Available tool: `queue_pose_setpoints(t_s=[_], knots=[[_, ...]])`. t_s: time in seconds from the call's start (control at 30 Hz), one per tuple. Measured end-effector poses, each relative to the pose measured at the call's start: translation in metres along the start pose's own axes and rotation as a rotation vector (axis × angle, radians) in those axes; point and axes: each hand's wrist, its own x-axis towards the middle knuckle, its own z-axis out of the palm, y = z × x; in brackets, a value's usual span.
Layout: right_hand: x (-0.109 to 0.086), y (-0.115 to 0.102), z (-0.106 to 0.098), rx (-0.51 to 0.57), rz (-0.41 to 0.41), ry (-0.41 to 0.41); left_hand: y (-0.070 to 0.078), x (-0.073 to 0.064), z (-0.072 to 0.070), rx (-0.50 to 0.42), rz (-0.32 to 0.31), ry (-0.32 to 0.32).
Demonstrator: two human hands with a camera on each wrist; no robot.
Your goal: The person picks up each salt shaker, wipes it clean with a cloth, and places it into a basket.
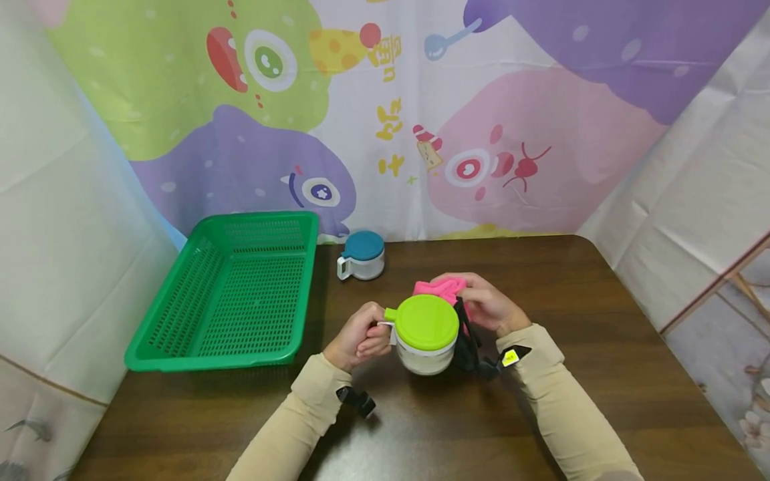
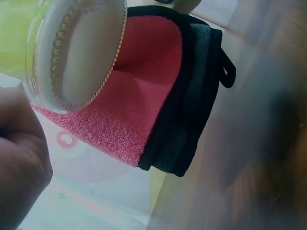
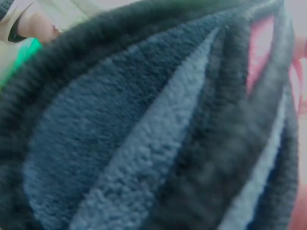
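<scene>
My left hand [image 1: 359, 337] grips the white handle of a clear jar with a lime-green lid [image 1: 427, 322]. The jar's pale, round base [image 2: 88, 52] is visible in the left wrist view. Against its right side is a pink cloth with black edging [image 1: 441, 288], which my right hand [image 1: 488, 306] holds by the far edge. From the left wrist the cloth's pink face [image 2: 158, 62] appears behind the jar, with a small black loop [image 2: 229, 72] on its border. Grey-blue folds of the cloth [image 3: 105, 120] fill most of the right wrist view and hide the right fingers there.
A green plastic basket [image 1: 301, 294] with slotted sides stands at the left of the brown wooden table [image 1: 577, 294]. Near the table's back edge sits another jar with a blue lid [image 1: 364, 246], its handle towards the left. A cartoon-printed curtain [image 1: 415, 194] hangs behind.
</scene>
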Motion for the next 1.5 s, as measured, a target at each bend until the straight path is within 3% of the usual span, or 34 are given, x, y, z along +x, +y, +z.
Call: queue_pose_setpoints(t_s=[0.53, 1.07, 1.5], knots=[[-0.0017, -0.0080, -0.0004, -0.090, -0.017, -0.018, 0.0001, 0.0001, -0.0008, 0.018, -0.011, 0.003], [0.0032, -0.0048, -0.0012, -0.097, 0.024, -0.110, -0.0008, -0.0019, -0.0034, 0.042, -0.003, -0.084], [0.0076, -0.0015, -0.0017, -0.142, 0.056, -0.139, -0.0045, -0.0015, -0.0037, 0.073, -0.011, -0.110]])
